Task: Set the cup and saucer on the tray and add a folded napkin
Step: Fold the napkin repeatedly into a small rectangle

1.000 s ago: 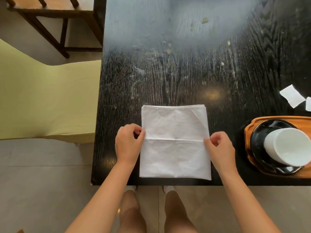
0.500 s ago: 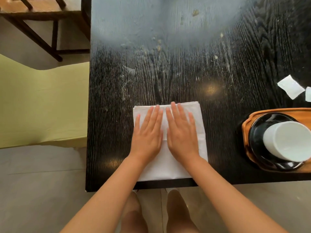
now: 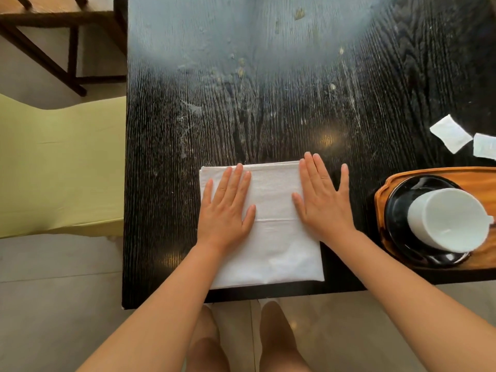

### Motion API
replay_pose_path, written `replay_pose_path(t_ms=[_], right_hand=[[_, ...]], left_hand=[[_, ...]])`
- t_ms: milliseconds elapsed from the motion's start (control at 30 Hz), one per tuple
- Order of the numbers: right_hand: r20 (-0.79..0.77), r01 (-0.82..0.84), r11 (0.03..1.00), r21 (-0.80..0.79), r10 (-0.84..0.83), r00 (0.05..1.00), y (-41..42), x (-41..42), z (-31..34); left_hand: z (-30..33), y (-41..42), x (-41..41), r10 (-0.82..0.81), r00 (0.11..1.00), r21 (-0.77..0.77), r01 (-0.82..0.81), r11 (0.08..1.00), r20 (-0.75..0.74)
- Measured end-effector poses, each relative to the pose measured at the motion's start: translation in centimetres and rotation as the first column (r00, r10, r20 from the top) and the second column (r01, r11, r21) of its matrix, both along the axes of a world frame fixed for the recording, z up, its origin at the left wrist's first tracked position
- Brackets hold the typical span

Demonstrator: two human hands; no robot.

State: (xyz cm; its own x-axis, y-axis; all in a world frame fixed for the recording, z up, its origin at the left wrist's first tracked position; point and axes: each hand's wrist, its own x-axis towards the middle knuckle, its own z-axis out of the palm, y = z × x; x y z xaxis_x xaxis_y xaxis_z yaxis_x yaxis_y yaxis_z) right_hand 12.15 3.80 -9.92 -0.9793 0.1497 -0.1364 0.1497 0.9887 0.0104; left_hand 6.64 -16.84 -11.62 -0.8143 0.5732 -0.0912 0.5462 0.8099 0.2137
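- Down at the bottom of the frame: bare knees over a pale floor, both forearms reaching up and in.
- Just past the near table edge, lower centre: white folded napkin, lying flat on the black wooden table, crease line running across its middle.
- Left hand flat on the napkin's left half, fingers straight and close together, palm down, pressing, gripping nothing.
- Right hand flat too, fingers straight and fanned a little, palm on the napkin's right edge, outer fingers spilling off onto bare table; nothing held.
- Gap of white cloth showing between the two hands.
- Over at the right edge, level with the hands: orange wooden tray, partly cut off by the frame.
- On the tray, black saucer, glossy rim catching light.
- On the saucer, white cup, seeming to tip toward the camera under the wide lens, small handle nub at its right side.
- Napkin well apart from the tray, not on it.
- Further up on the right: two small white paper scraps on the table, just beside each other.
- Middle and top of the frame: scuffed, dusty tabletop with pale glare.
- Left side: yellow-green cushioned seat; upper left corner, dark wooden chair frame.
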Motion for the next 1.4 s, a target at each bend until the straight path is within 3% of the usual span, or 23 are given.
replay_pose_path(t_ms=[133, 267, 500, 700, 833, 967, 1233, 1400], right_hand=[[-0.108, 0.117, 0.990, -0.075, -0.125, 0.986, -4.9, 1.3, 0.6], [-0.020, -0.005, 0.985, -0.170, 0.001, 1.000, -10.5, 4.9, -0.4], [0.073, -0.025, 0.993, -0.116, 0.034, 0.997, -3.9, 9.3, 0.0], [0.071, -0.011, 0.994, -0.108, 0.019, 0.997, -3.9, 9.3, 0.2], [0.072, -0.008, 0.993, -0.120, 0.017, 0.997, -3.9, 9.2, 0.5], [0.071, -0.008, 0.992, -0.123, 0.016, 0.997, -3.9, 9.3, 0.4], [0.088, -0.016, 0.991, -0.132, 0.028, 0.996, -3.4, 8.4, 1.3], [0.062, -0.034, 0.997, -0.064, 0.038, 0.997, -1.2, 2.4, 1.1]], left_hand=[[-0.1, 0.1, -0.1, 0.009, 1.000, -0.003, -0.009, 1.000, 0.002], [0.0, 0.0, 0.1, 0.004, 1.000, 0.009, -0.004, 1.000, -0.002], [-0.1, -0.2, 0.0, -0.015, 1.000, 0.000, 0.015, 1.000, 0.010], [0.4, 0.8, 2.2, 0.041, 0.998, 0.021, -0.042, 0.999, 0.037], [0.8, 1.4, 9.1, -0.084, 0.992, 0.000, 0.085, 0.996, 0.089], [0.5, -1.9, 8.4, -0.132, 0.989, -0.066, 0.137, 0.988, 0.071], [0.6, -6.7, 6.5, -0.004, 0.996, -0.101, 0.013, 0.995, 0.085], [0.8, -6.6, 6.5, -0.012, 0.995, -0.084, 0.021, 0.996, 0.102]])
